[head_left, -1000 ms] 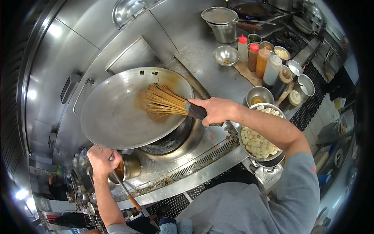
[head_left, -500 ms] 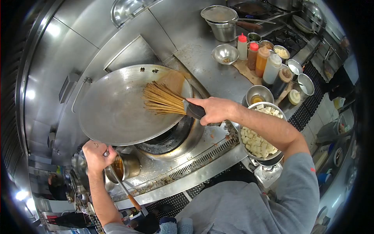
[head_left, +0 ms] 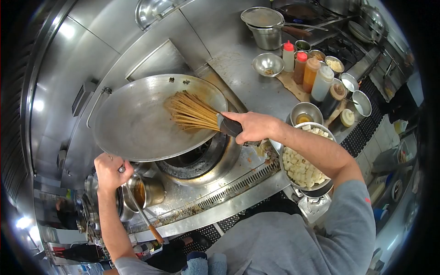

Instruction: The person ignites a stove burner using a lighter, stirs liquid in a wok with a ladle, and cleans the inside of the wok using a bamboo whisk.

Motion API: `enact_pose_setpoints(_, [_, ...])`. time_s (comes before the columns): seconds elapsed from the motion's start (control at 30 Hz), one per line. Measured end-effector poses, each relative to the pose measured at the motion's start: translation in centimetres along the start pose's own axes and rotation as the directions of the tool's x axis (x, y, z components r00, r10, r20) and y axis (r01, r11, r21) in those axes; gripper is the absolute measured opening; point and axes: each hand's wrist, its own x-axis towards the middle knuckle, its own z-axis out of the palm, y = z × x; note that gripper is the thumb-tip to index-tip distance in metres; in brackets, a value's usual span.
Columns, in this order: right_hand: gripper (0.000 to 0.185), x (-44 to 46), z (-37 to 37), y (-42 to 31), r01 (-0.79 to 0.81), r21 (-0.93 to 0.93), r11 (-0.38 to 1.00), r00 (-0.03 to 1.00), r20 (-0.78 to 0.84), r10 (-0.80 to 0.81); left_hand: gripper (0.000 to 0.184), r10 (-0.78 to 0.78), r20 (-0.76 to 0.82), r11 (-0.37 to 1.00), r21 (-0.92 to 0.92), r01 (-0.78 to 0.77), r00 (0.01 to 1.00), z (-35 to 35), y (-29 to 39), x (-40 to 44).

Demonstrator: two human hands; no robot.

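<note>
A large steel wok (head_left: 137, 117) is lifted and tilted above the burner ring (head_left: 195, 158). My left hand (head_left: 111, 172) is closed round its handle at the near left rim. In my right hand (head_left: 252, 126) is a bamboo wok brush (head_left: 197, 112), gripped by its dark wrapped end, with the index finger laid along it. The bristles fan out against the wok's inner surface on the right side. A thin brownish wetness shows around the bristle tips.
White cubes, perhaps tofu, fill a pot (head_left: 306, 165) beneath my right forearm. Squeeze bottles (head_left: 311, 73) and small bowls (head_left: 267, 65) stand on the back right counter. A ladle (head_left: 147, 220) rests in a metal pot (head_left: 153, 192) below my left hand.
The wok's near edge has risen a little with my left hand. The brush tips have shifted slightly, and the brown liquid pooled near the right rim has spread toward the bristles.
</note>
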Motion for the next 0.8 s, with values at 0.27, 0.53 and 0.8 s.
enact_pose_setpoints(0.27, [0.100, -0.1, -0.4, 0.0, 0.005, 0.036, 0.999, 1.000, 0.015, -0.005, 0.027, -0.036, 0.025, 0.999, -0.025, 0.037, 0.999, -0.5, 0.4, 0.8])
enact_pose_setpoints(0.53, [0.100, 0.4, -0.8, -0.3, 0.011, 0.031, 0.999, 0.999, 0.032, -0.012, 0.025, -0.021, 0.079, 1.000, -0.009, 0.021, 0.997, -0.8, 0.2, 0.9])
enact_pose_setpoints(0.8, [0.100, 0.6, -0.7, 0.3, 0.023, 0.048, 0.999, 1.000, 0.008, -0.023, 0.024, -0.017, 0.109, 1.000, -0.002, 0.018, 0.994, -1.0, 0.1, 1.2])
